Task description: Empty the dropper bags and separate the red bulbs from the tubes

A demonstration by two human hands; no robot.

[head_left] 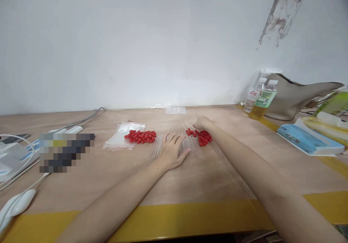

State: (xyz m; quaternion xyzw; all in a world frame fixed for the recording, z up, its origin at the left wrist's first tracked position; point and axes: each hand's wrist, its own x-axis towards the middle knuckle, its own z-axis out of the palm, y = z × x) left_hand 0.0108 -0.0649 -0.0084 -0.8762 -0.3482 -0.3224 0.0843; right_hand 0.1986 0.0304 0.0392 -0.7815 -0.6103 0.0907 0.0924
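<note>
My left hand [172, 151] lies palm down with its fingers apart on a row of thin clear tubes [192, 147], covering part of them. Left of the row, a pile of small red bulb-shaped caps [141, 137] partly overlaps a stack of clear zip bags [119, 138]. My right hand [203, 122] is beyond the tubes' right end, its fingers curled and mostly turned from view. Whatever it grips is hidden. Just below it lies a bunch of red-ended pieces [205, 138], some with thin pale stems [189, 126] pointing toward the wall.
A flat clear bag [175, 110] lies by the wall. Two bottles [262, 100], a grey-brown bag [285, 98] and a blue tissue pack [310, 139] stand at right. Cables [78, 121] and a power strip [35, 147] occupy the left. Yellow tape [185, 217] runs along the front edge.
</note>
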